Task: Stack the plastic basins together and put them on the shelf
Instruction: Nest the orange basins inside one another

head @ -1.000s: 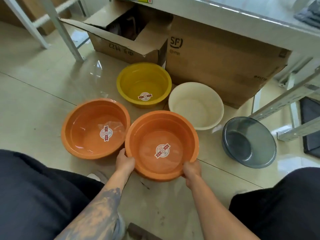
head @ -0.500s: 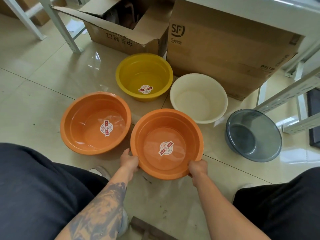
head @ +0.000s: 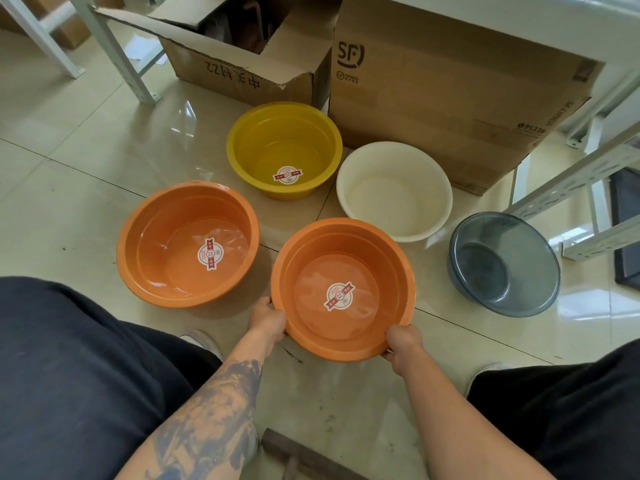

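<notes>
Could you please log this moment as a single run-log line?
stage: first pickup | left hand + right hand: gripping near orange basin rim | other four basins: on floor, unstacked

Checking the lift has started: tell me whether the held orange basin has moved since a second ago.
Yes. The held orange basin shifted right: it overlapped the other orange basin; now floor shows between.

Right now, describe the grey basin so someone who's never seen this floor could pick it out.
Start at the big closed cardboard box printed SF. Below its right end, beside the white metal shelf frame, sits the grey basin. It is the only smoky, see-through one, stickerless and farthest right, past the cream basin.
</notes>
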